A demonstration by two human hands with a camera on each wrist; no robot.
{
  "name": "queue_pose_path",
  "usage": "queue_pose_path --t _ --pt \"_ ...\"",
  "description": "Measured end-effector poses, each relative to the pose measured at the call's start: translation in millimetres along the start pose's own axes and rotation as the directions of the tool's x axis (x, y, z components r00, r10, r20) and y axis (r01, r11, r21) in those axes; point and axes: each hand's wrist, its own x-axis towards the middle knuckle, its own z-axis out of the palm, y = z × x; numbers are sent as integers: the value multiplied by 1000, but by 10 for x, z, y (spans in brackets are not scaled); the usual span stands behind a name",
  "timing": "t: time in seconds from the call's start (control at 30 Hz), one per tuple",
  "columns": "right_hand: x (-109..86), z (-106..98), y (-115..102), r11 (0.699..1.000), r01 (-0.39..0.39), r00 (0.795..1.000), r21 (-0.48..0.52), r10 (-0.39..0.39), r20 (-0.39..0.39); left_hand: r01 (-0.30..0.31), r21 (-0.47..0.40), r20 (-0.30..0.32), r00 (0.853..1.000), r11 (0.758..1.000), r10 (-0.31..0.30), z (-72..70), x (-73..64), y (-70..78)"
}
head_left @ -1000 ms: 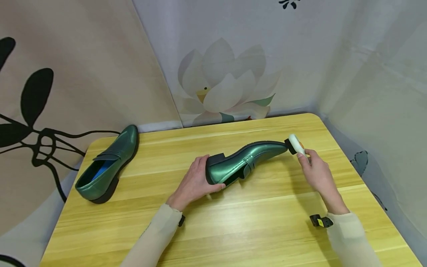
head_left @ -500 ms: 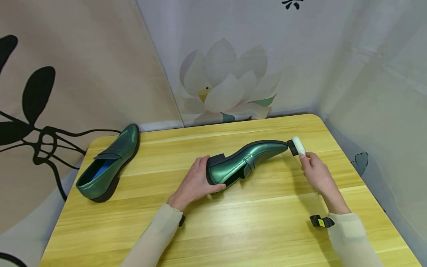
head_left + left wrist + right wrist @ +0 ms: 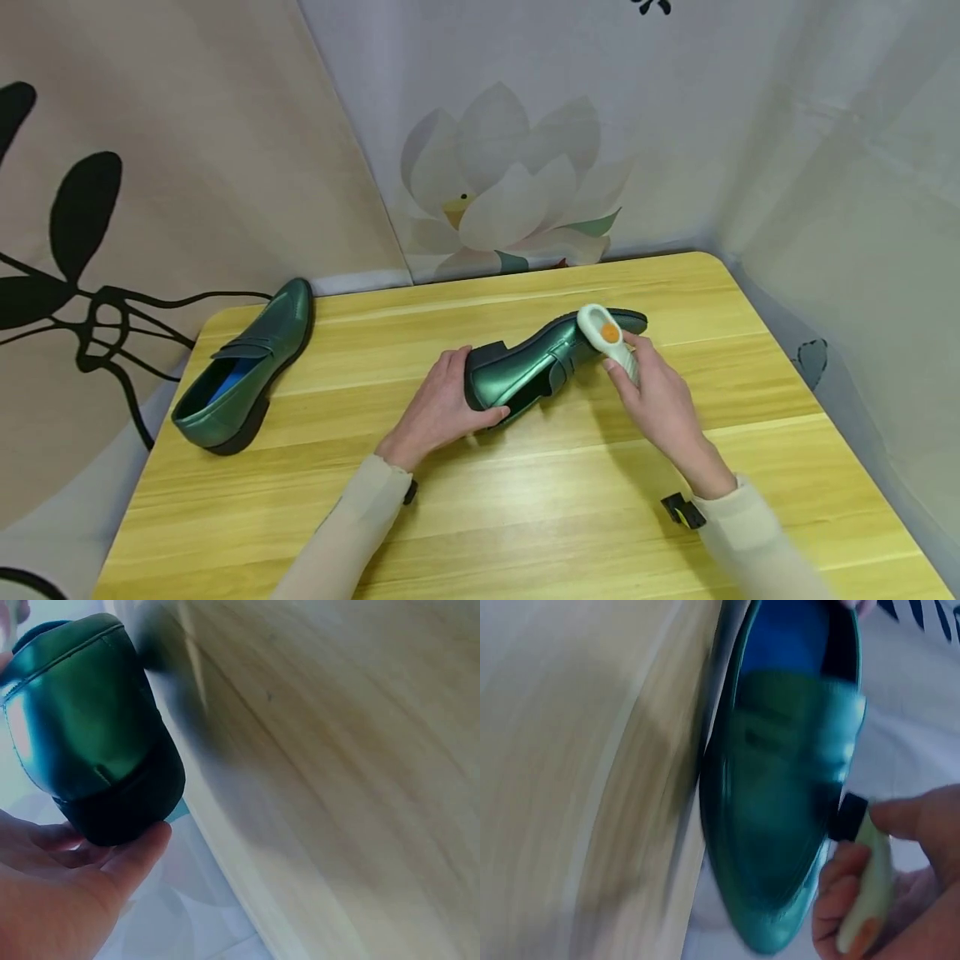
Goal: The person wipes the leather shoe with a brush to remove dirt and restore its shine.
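A shiny green loafer (image 3: 517, 375) lies turned on its side, its opening toward me and its toe pointing right. My left hand (image 3: 442, 408) grips it by the heel, the thumb at the rim of the opening; the heel (image 3: 124, 799) shows close up in the left wrist view. My right hand (image 3: 660, 404) holds a small shoe brush (image 3: 600, 327) with a white handle and an orange spot, over the loafer's front part. The right wrist view has the black bristles (image 3: 849, 817) right beside the loafer's side. Whether they touch is unclear.
A second green loafer (image 3: 247, 367) with a blue insole stands at the left edge of the wooden table (image 3: 540, 517). Behind the table hangs a pale cloth (image 3: 675, 150) with a flower print.
My right hand has moved left with the brush, from the loafer's toe tip to its front part. The brush's back now faces up. My left hand and the loafer have hardly moved.
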Motion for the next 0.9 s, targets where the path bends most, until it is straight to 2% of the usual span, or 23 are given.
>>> queue_pose_path --t 0.1,0.17,0.43,0.53,0.67,0.77,0.9 --pt "-11 52 -56 998 54 998 -18 -53 16 7 -1 6 1000 1000 -7 -6 -2 18" --pt "3 42 -39 998 61 998 -24 -61 7 22 -2 15 1000 1000 -22 -9 -6 24" --pt "127 -82 217 998 -53 996 -20 52 -70 75 12 26 997 997 -75 -16 3 41" --pt "137 -34 192 999 -41 999 3 41 -34 85 15 26 996 996 -85 -18 7 48" --pt "109 85 83 999 15 999 40 -16 36 96 1 26 995 995 -96 -16 3 55" --pt "107 109 55 999 28 999 35 -29 27 102 -8 26 995 995 -101 -12 -4 56" --pt "137 13 140 999 -32 999 -1 32 -4 102 -11 24 995 995 -101 -9 -14 59"
